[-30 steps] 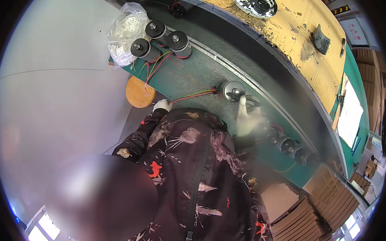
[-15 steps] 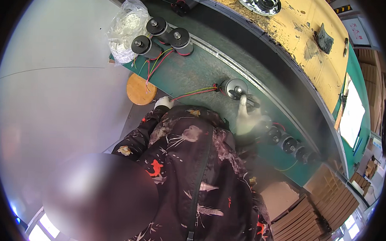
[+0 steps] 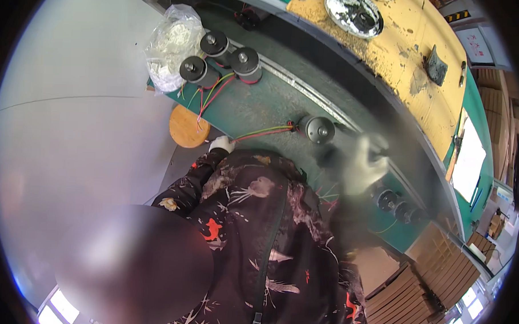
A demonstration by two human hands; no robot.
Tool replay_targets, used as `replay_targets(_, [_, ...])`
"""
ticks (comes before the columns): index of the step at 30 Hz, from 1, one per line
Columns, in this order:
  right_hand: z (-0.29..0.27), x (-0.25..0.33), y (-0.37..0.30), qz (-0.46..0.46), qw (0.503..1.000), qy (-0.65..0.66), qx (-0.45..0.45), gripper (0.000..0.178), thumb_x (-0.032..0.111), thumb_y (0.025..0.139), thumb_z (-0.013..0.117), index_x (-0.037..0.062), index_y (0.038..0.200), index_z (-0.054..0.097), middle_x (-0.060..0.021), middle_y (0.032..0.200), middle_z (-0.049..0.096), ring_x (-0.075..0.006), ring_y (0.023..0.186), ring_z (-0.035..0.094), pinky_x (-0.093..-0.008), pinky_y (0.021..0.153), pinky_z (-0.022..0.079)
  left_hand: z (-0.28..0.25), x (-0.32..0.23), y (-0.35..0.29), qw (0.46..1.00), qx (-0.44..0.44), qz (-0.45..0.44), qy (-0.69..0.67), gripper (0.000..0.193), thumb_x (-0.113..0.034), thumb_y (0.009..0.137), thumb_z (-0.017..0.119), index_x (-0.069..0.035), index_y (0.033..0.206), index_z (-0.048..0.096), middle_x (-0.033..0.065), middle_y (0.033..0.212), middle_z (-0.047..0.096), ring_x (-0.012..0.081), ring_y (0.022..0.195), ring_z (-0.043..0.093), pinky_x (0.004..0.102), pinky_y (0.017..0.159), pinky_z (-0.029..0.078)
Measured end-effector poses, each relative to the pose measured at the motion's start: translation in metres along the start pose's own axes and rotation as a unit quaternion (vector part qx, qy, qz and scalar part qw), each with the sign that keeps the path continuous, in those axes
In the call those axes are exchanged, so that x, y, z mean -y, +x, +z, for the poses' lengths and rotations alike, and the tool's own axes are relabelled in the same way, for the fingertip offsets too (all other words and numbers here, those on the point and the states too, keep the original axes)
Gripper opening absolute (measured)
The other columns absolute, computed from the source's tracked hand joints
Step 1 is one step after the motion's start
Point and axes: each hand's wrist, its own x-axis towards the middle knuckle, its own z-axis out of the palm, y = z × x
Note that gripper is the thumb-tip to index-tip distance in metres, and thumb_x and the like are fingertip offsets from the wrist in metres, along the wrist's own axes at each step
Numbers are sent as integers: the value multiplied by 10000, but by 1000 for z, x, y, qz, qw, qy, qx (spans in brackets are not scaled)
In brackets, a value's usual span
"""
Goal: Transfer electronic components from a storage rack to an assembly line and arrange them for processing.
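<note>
A dark cylindrical motor (image 3: 319, 130) with a round grey end face and a short shaft rests on the green bench mat. Its red and yellow wires (image 3: 266, 131) run left to my left hand (image 3: 220, 144), which wears a white glove and is closed on their ends at the bench edge. To the right of the motor, my gloved right hand (image 3: 363, 165) is smeared by motion, with dark blurred shapes around its fingers. Whether it holds anything is not clear. Beyond it more dark motors (image 3: 387, 199) stand in a row, partly blurred.
Three motors (image 3: 245, 64) with loose wires stand at the far left, beside a clear plastic bag (image 3: 175, 47). A round wooden stool (image 3: 188, 127) sits below the bench corner. A metal rail (image 3: 299, 83) runs behind; a yellow stained board (image 3: 400, 52) carries a blackened dish (image 3: 354, 14).
My right hand has left the motor's shaft and moved right. The motor stays in place, and my left hand keeps hold of the wires. The view has shifted slightly.
</note>
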Motion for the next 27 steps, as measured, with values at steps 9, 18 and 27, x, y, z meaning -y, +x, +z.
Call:
replay_targets(9, [59,109,167,-111,990,90,10,149,143,889,703,1,913,666,-39,717,651,-75,583,582,-211,524,450,-5,3,10,998,55,31,-8,429,-449,842,580,-73,996,716,201,1011,686,373,965,653,474,862,511])
replay_targets(18, [75,85,190,-147,986,-79,-7,189,167,840,758,-3,868,682,-21,667,647,-63,566,557,-210,548,453,-12,1,23,995,91,44,16,447,-458,854,574,-69,1033,703,219,999,685,377,970,654,462,862,516])
replay_targets(27, [2,34,34,-71,991,-103,-40,104,73,855,700,15,933,664,14,741,644,-45,630,543,-187,611,445,-14,-11,14,999,45,0,-5,409,-415,845,573,-57,984,717,223,1030,675,377,1008,640,457,892,504])
